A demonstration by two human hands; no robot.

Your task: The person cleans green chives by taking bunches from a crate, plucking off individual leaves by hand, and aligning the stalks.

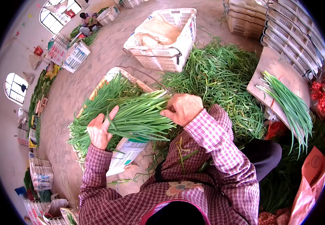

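Long green garlic chives (140, 114) lie in a heap over a white plastic crate (127, 154) in front of me. My left hand (99, 129) is at the leafy left side of the bunch, one finger stretched up and leaves caught between its fingers. At the pale stem ends on the right, my right hand (185, 108) is closed with its fingertips pinched on the stems. A tied bundle of chives (288, 101) rests on a board (278, 67) to my right.
Loose green leaves (222, 78) cover the floor ahead. Beyond stands a white crate (155, 56) with a sack inside. Stacked crates (295, 33) rise at the right, near red ties (321, 95). Another person (89, 21) sits far back left.
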